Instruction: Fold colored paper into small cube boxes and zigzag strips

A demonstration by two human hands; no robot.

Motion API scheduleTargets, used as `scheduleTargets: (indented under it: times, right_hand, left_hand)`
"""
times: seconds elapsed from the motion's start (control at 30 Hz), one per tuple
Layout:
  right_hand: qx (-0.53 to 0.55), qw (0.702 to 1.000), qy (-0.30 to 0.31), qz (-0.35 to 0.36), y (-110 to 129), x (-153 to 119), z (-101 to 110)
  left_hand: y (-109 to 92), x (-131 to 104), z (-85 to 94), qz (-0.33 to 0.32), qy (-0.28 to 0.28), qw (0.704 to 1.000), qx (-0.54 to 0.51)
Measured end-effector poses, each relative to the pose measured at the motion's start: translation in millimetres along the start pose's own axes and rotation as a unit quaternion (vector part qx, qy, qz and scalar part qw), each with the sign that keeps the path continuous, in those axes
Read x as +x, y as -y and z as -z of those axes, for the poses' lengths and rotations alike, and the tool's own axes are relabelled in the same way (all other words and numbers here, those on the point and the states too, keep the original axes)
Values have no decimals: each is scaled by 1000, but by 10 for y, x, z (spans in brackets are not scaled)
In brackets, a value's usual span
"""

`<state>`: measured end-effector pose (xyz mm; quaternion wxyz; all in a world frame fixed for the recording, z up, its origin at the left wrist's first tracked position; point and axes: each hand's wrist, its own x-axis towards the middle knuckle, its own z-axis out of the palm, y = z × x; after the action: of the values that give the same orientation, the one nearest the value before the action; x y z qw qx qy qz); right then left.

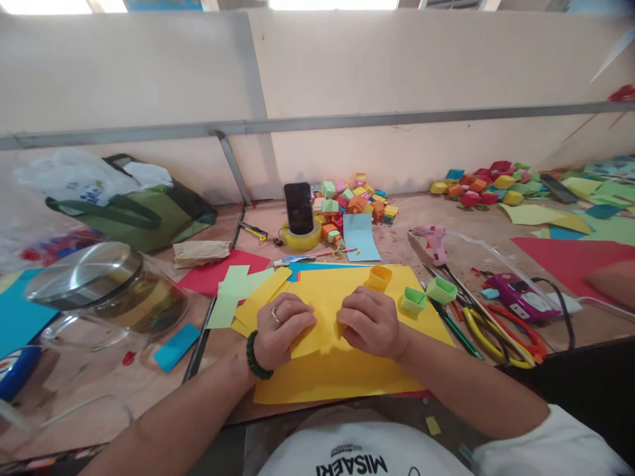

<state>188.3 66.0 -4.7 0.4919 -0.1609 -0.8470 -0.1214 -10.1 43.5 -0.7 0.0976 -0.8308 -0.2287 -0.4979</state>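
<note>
My left hand (284, 325), with a ring and a dark green bracelet, is closed on the left end of a small yellow paper piece (308, 340). The fingers of my right hand (370, 322) are curled in a pinch at its other side, where a folded yellow edge shows. Both hands rest low over a large yellow sheet (342, 383), so the piece's outline is hard to separate from it. Beyond my right hand sit a folded yellow paper box (378, 277) and two light green ones, a nearer box (413, 300) and a farther box (441, 289).
Behind the sheet, a phone (299, 208) leans upright on a tape roll (301, 239) beside a pile of coloured paper boxes (354, 201). A pink glue gun (432, 241) and scissors (516, 337) lie right. A glass jar (114, 291) stands left. Another person's hand (612, 281) shows far right.
</note>
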Motion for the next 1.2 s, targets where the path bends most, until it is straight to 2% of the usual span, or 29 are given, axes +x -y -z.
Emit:
scheduleTargets:
  times: [0.13, 0.2, 0.27, 0.4, 0.47, 0.67, 1.0, 1.2]
  right_hand:
    - [29, 999, -24, -1, -1, 2, 9]
    - [37, 999, -20, 3, -6, -2, 9]
    - [49, 999, -15, 7, -13, -7, 10]
    - [86, 996, -12, -18, -30, -15, 3]
    - [94, 995, -9, -28, -35, -18, -4]
    - [84, 996, -25, -29, -22, 3, 13]
    - [55, 997, 1, 61, -25, 14, 69]
    - [50, 997, -6, 56, -21, -6, 69]
  left_hand:
    - [-25, 29, 49, -98, 10, 992, 73]
    - [-39, 40, 60, -121, 16, 990, 77]
    - [-50, 50, 57, -91, 17, 995, 47]
    - [-52, 52, 16, 22, -18, 1000, -9]
    - [-45, 43, -13, 39, -27, 999, -13]
    - [-39, 47, -47, 34, -28, 999, -26]
    - [-73, 56, -2, 26, -24, 999, -10]
    - [-91, 39, -1, 5, -4, 1000, 10]
